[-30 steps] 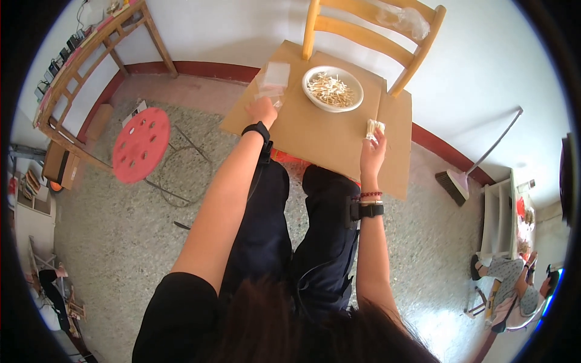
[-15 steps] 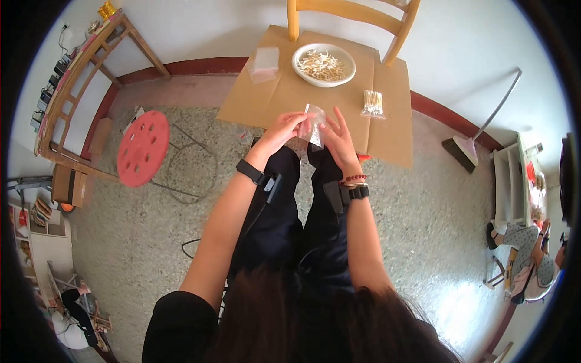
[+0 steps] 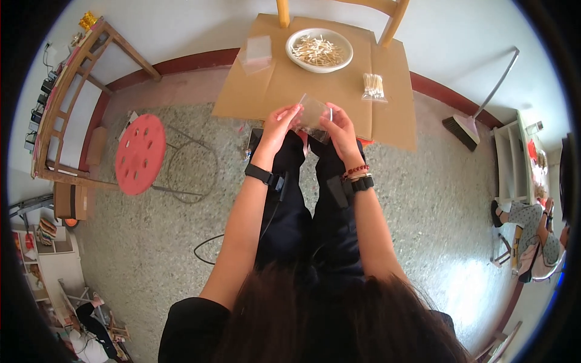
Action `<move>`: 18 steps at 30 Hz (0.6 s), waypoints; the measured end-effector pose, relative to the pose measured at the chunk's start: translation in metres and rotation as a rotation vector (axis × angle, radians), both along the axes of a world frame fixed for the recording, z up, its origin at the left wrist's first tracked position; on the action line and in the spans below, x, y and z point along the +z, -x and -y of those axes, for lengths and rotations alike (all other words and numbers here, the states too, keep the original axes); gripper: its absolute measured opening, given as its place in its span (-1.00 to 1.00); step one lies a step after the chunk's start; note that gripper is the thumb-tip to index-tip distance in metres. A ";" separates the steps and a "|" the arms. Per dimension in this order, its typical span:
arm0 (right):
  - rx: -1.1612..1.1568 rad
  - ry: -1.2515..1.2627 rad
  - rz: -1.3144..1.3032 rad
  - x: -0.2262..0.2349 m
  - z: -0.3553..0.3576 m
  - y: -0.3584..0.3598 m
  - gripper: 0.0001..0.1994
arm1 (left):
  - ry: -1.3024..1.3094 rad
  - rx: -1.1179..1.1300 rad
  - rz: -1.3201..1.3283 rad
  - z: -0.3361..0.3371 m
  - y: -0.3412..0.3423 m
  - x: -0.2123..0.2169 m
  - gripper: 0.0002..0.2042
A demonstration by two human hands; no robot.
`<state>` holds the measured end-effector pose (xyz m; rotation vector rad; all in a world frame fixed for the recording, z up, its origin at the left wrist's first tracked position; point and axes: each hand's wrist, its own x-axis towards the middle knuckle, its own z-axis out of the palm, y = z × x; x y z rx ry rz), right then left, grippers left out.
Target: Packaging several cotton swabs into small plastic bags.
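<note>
Both hands met over the near edge of a sheet of cardboard (image 3: 315, 91) that lay across a wooden chair (image 3: 387, 18). The left hand (image 3: 279, 124) gripped the left side of a small clear plastic bag (image 3: 312, 116), thumb and fingers pinched on its edge. The right hand (image 3: 340, 128) pinched the bag's right side, its fingers closed on the film. The bag hung between the two hands, above the person's knees and just near of the cardboard's edge; whether anything was inside it could not be told.

On the cardboard, far from the hands, sat a white bowl (image 3: 319, 49) heaped with pale cotton swabs. To its right lay a filled clear bag of swabs (image 3: 374, 86), and to its left a stack of empty clear bags (image 3: 256, 51).

On the speckled floor to the left stood a red round stool (image 3: 140, 153), with a wooden frame (image 3: 66, 103) farther left. A broom (image 3: 478, 109) leaned at the right wall.
</note>
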<state>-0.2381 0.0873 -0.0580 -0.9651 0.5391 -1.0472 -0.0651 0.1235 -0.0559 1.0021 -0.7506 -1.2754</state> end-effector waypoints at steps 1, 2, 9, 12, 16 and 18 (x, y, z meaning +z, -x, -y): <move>-0.074 0.037 0.000 0.002 -0.001 -0.002 -0.55 | 0.027 0.034 -0.086 -0.001 -0.002 0.000 -0.76; -0.143 0.082 0.002 0.004 0.000 -0.004 -0.53 | 0.030 0.039 -0.085 0.000 -0.004 -0.001 -0.76; -0.422 0.173 -0.095 -0.006 -0.005 -0.030 -0.68 | 0.188 0.440 0.135 0.005 0.004 -0.005 -0.84; -0.302 0.216 -0.238 -0.013 -0.001 -0.028 -0.81 | 0.245 0.425 0.118 0.003 0.012 -0.002 -0.82; -0.632 0.600 -0.593 0.006 -0.012 -0.034 -0.81 | 0.286 0.291 0.218 0.001 0.016 -0.006 -0.89; -0.740 0.636 -0.600 0.024 -0.016 -0.035 -0.82 | 0.278 0.256 0.207 0.002 0.021 -0.004 -0.91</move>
